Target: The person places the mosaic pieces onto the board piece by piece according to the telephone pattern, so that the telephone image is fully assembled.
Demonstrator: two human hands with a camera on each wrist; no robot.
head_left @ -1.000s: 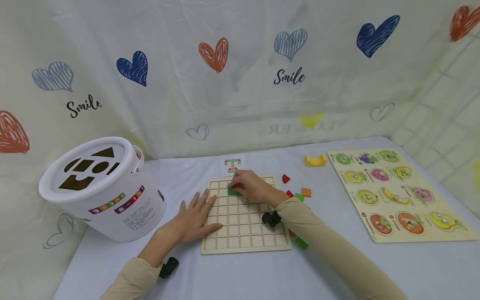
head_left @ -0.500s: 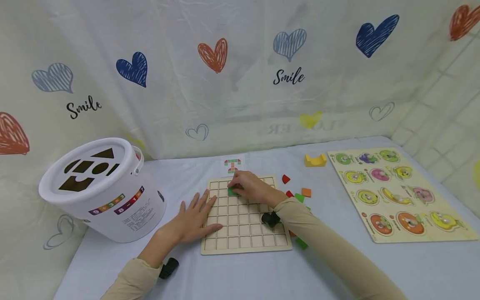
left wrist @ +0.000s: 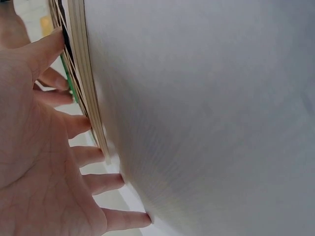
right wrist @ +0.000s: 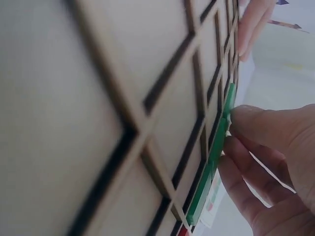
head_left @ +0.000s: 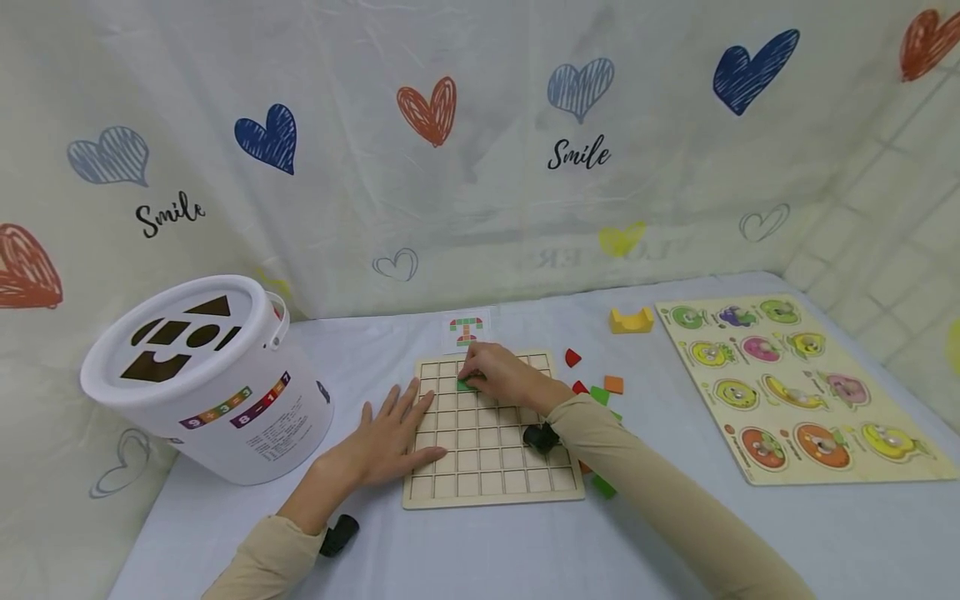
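Note:
My right hand (head_left: 502, 375) reaches over the upper left of a wooden grid board (head_left: 480, 483). Its thumb and fingertips pinch a green tile (head_left: 463, 385) at the board's cells. From the right wrist, several green tiles (right wrist: 202, 189) show in a row in the grid, with a bit of red tile (right wrist: 184, 230) at the near end; the thumb tip touches a green one. My left hand (head_left: 382, 437) lies spread along the board's left edge, thumb over its side. In the left wrist view its straight fingers (left wrist: 106, 183) reach past the layered board edge (left wrist: 81, 59).
Behind the board lies a pattern card (head_left: 467, 327). Loose red, green and orange tiles (head_left: 613, 384) lie at its right, partly behind the right sleeve. A yellow arch block (head_left: 631, 321) and a fruit puzzle board (head_left: 810, 400) are farther right. A white shape-sorter bucket (head_left: 292, 433) stands left.
My right hand has stayed at the same spot, its fingertips shifting very slightly on the green tile, less of which shows now. The left hand has not moved.

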